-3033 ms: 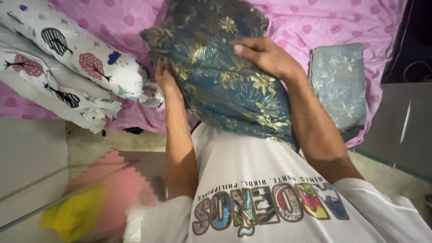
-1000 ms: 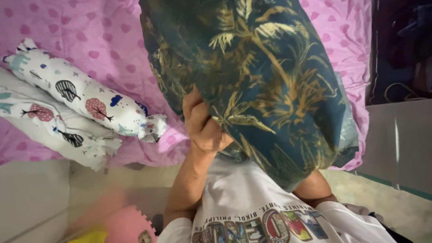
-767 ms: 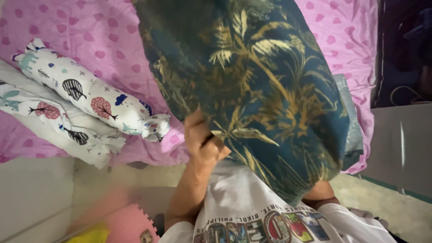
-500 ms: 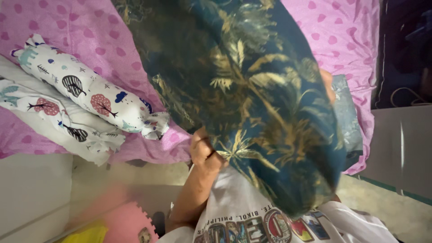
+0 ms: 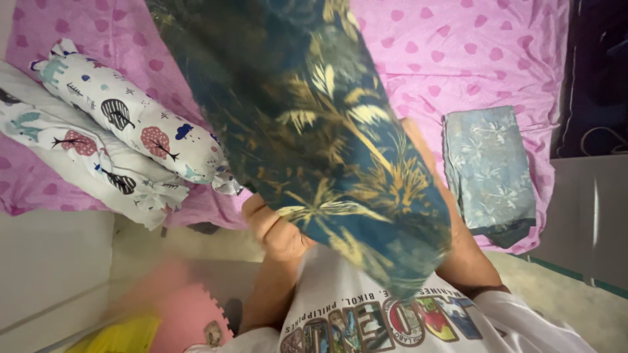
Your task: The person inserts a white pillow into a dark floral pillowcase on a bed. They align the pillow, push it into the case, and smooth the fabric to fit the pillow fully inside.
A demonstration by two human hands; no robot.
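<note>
I hold up a big pillow [image 5: 314,131] in a dark teal cover with gold leaf print, tilted over the bed's edge and close to my face. My left hand [image 5: 271,225] is closed on its lower left corner. My right forearm [image 5: 461,255] runs up behind the pillow's right side, and that hand is hidden by the fabric. A folded blue-grey floral cloth [image 5: 489,171] lies on the pink heart-print sheet [image 5: 471,59] to the right of the pillow.
Two white bolster pillows with tree prints, one [image 5: 131,121] over the other [image 5: 72,153], lie at the bed's left. On the floor below sit a pink foam mat [image 5: 186,314] and a yellow object [image 5: 121,333]. A grey panel [image 5: 589,209] stands at the right.
The pillow has swung up and to the left, uncovering the folded cloth on the right. My left hand stays clamped on its lower corner and has dropped slightly.
</note>
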